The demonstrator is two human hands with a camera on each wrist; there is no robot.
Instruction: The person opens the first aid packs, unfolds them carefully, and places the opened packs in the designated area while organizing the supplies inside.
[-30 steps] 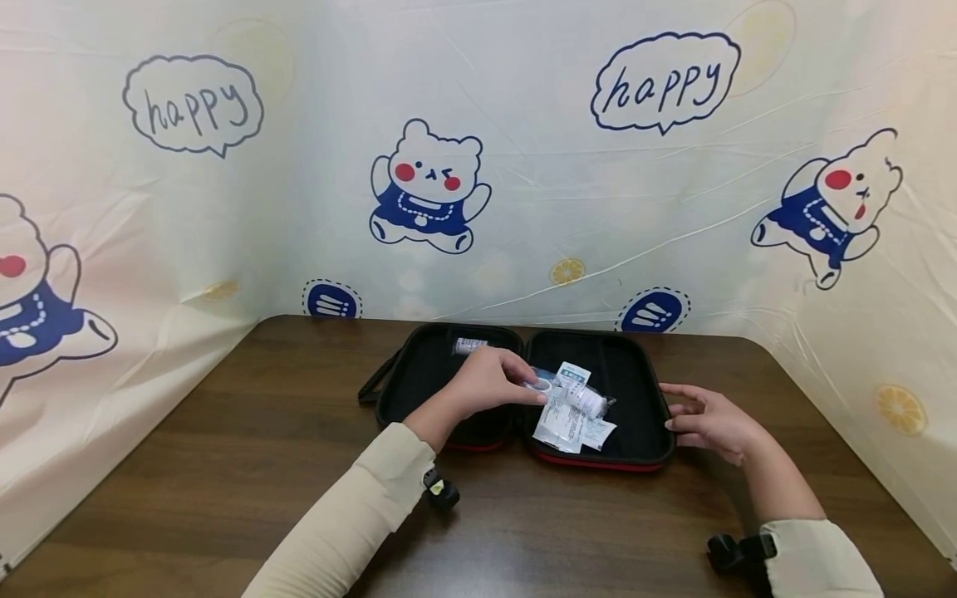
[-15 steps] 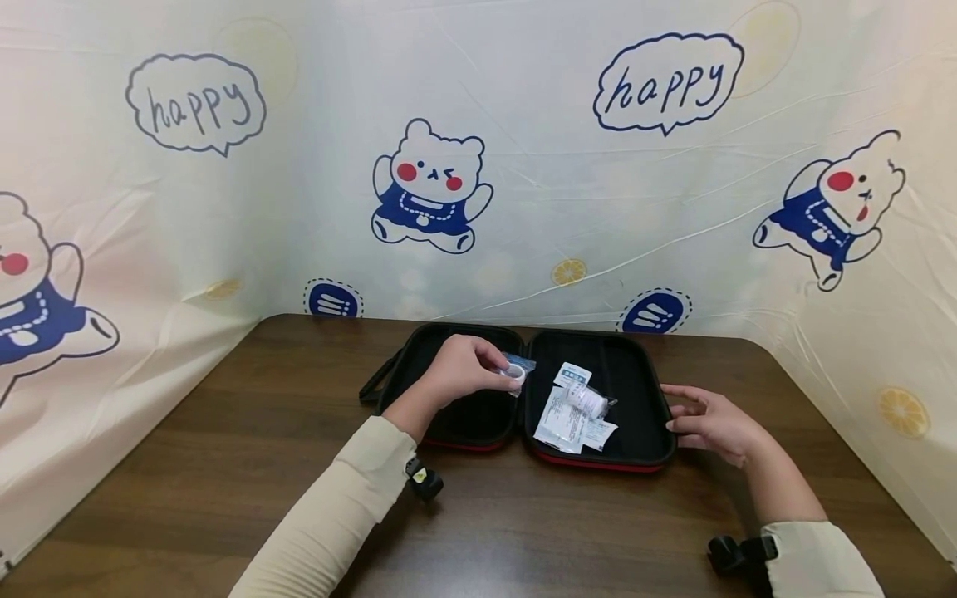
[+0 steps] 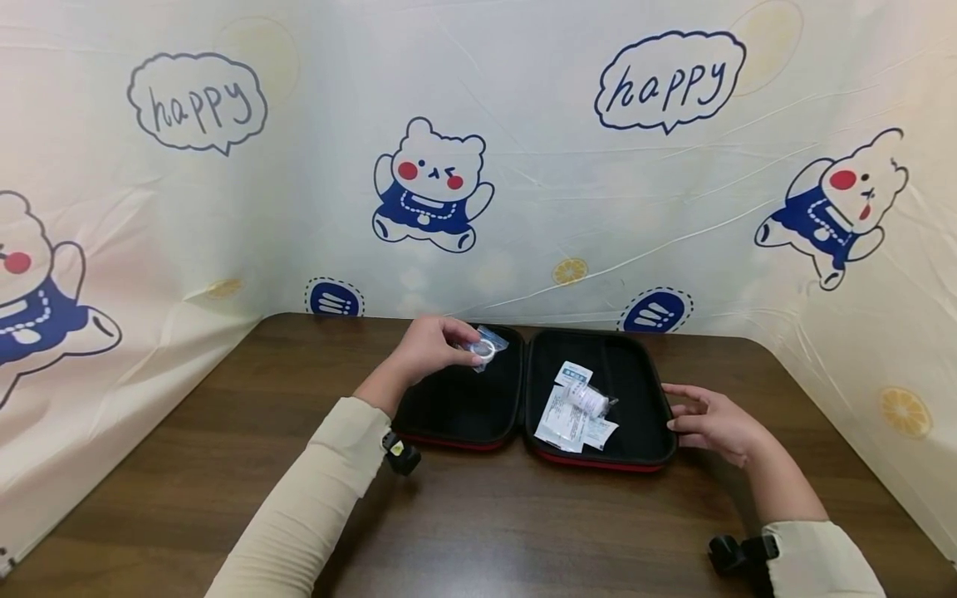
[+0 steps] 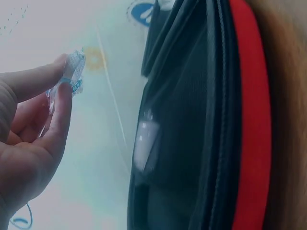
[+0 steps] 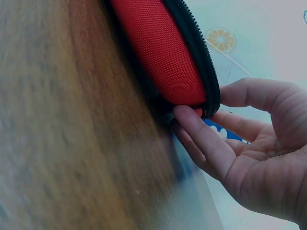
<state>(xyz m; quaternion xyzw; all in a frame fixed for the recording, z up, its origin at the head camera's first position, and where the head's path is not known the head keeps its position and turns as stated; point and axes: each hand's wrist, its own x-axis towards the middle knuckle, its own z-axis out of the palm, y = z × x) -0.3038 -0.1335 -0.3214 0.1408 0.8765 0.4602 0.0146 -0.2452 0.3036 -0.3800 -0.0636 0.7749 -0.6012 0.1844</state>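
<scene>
In the head view, my left hand [image 3: 434,347] pinches a white ring-shaped roll in a clear wrapper [image 3: 484,349] between thumb and fingers, above the left half of an open zip case [image 3: 459,411]. A small white bottle [image 4: 146,143] lies in that half in the left wrist view; in the head view the hand covers its place. At the case's right edge, my right hand [image 3: 714,425] holds the rim, thumb and fingers on either side of its red wall [image 5: 158,52]. White paper packets [image 3: 559,422] and a wrapped bottle [image 3: 589,400] lie in the right half.
The brown wooden table [image 3: 478,523] carries the case near its far edge. Behind it hangs a pale printed cloth [image 3: 538,208], which also closes off both sides.
My left hand has lifted the wrapped roll from the case's right half and carried it left, over the far part of the left half. The right hand stays at the rim.
</scene>
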